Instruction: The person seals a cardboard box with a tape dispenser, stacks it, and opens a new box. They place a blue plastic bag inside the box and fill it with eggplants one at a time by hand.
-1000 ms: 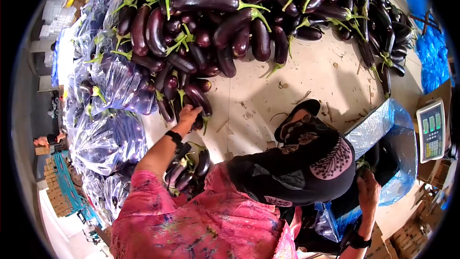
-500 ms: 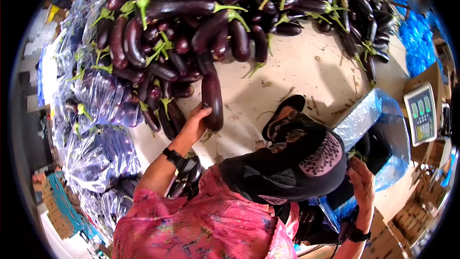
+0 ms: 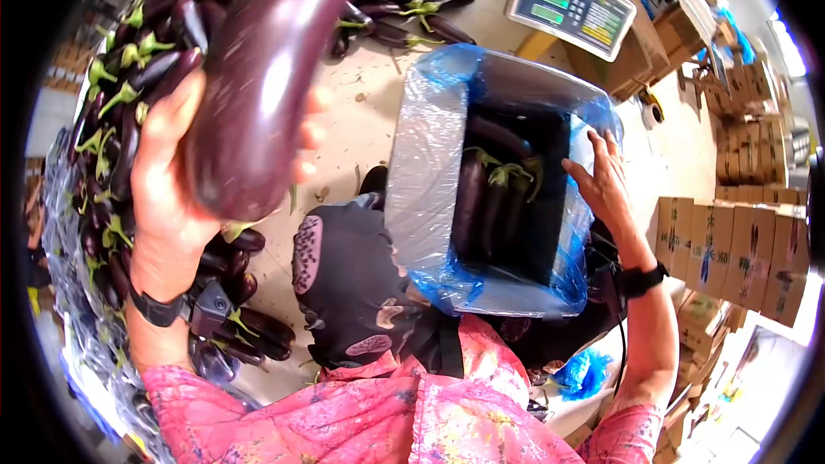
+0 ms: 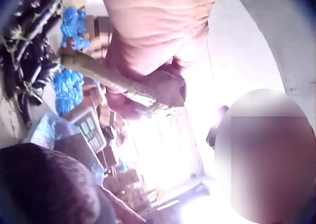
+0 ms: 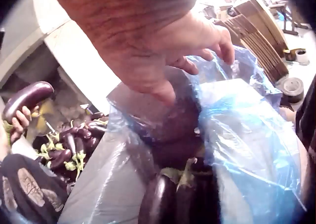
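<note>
My left hand [image 3: 168,172] grips a large dark purple eggplant [image 3: 271,77], raised close to the head camera with its rounded end toward my body. In the left wrist view, its pale stem [image 4: 94,71] sticks out beside the curled fingers. My right hand [image 3: 606,185] is spread, fingers apart, at the right rim of a box lined with blue plastic [image 3: 430,172]. Several eggplants [image 3: 494,210] lie inside the box, green stems upward. From the right wrist view, the right hand [image 5: 148,46] hangs above the box opening, nothing in its fingers.
A pile of eggplants [image 3: 112,155] covers the floor to the left and far side. A scale display [image 3: 571,4] stands beyond the box. Cardboard cartons [image 3: 730,249] are stacked at the right. Loose eggplants [image 3: 258,335] lie by my left leg.
The left hand has lifted the eggplant from beside the pile up toward the head camera. The view has swung right, bringing the box to the middle. The right hand has opened at the box rim.
</note>
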### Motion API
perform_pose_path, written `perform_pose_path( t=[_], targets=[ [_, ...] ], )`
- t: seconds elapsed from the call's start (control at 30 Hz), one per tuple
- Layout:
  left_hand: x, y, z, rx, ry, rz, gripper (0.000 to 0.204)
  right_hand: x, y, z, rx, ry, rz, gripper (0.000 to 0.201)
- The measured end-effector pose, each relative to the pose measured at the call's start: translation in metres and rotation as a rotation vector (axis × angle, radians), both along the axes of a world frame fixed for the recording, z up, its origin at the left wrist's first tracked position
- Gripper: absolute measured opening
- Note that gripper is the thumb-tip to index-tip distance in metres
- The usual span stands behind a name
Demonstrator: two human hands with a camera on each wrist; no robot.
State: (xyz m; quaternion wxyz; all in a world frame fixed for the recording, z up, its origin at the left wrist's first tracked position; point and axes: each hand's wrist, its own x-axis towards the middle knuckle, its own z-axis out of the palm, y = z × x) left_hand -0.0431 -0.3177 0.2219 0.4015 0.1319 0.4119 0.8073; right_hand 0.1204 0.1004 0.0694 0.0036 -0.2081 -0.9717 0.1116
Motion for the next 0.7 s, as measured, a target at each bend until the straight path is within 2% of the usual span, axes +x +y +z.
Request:
perform_pose_path(
  t=[0.1,0.2,0.27,0.33,0.4,0.43,0.53,0.63,0.7],
  targets=[
    [-0.004,0.069,0.012,-0.199,0.038,-0.258,0.070,-0.005,0.026,-0.028,-0.227,-0.091,-0.099,0.093],
    [0.018,0.138,-0.009,-0.247,0.101,-0.467,0.064,-0.007,0.034,-0.039,-0.386,-0.163,-0.084,0.105],
    [0.041,0.169,-0.042,-0.371,-0.021,-0.420,0.065,-0.005,0.036,-0.054,-0.372,-0.175,-0.111,0.108],
    [0.052,0.194,-0.088,-0.497,0.036,-0.456,0.067,-0.009,0.028,-0.039,-0.402,-0.233,-0.146,0.109],
    [0.064,0.218,-0.115,-0.587,0.044,-0.492,0.068,-0.010,0.040,-0.068,-0.453,-0.179,-0.137,0.106],
    [0.069,0.230,-0.131,-0.644,0.140,-0.473,0.071,-0.014,0.042,-0.063,-0.559,-0.262,-0.151,0.102],
    [0.086,0.253,-0.186,-0.687,0.301,-0.297,0.079,-0.013,0.039,-0.054,-0.618,-0.253,-0.168,0.101],
    [0.088,0.257,-0.214,-0.701,0.429,-0.304,0.104,-0.010,0.043,-0.040,-0.665,-0.333,-0.148,0.102],
    [0.084,0.254,-0.225,-0.687,0.517,-0.312,0.108,-0.006,0.048,-0.030,-0.766,-0.338,-0.095,0.106]
  ],
)
